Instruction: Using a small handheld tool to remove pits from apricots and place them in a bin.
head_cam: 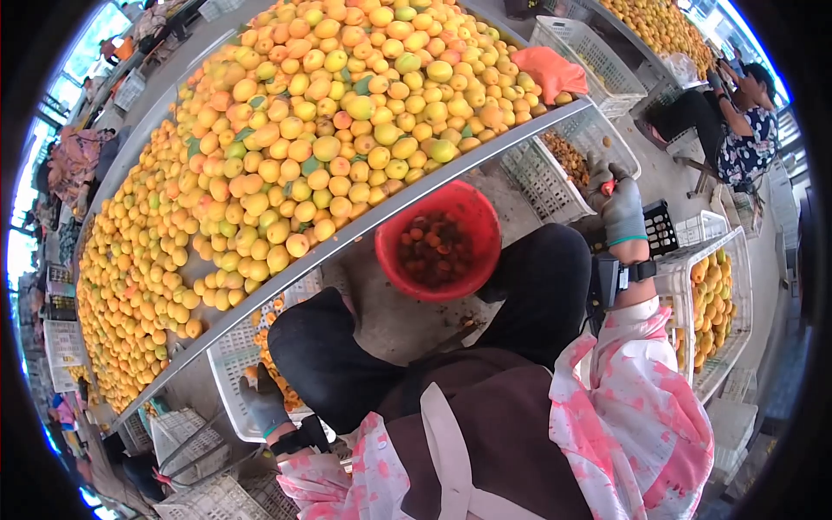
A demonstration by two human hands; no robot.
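My left hand [263,393], in a grey glove, hangs over a white plastic crate [224,383] of orange apricot halves [276,364]; an orange piece shows by its fingers, but whether it is gripped I cannot tell. Out to the right, my right hand [617,198], in a similar glove, is closed around a small tool with a red handle [608,188]. It is above the edge of a white crate [552,195] holding brown pits [565,156]. A small brown piece [606,141] shows just beyond that hand. Whole apricots [325,149] are heaped on the metal-edged table [364,227].
Between my knees stands a red plastic basin [439,296] with dark fruit pieces. An orange cloth [552,68] lies at the table's right corner. Stacked crates [682,312] with apricots stand at my right. A seated person [741,130] works at another table, upper right.
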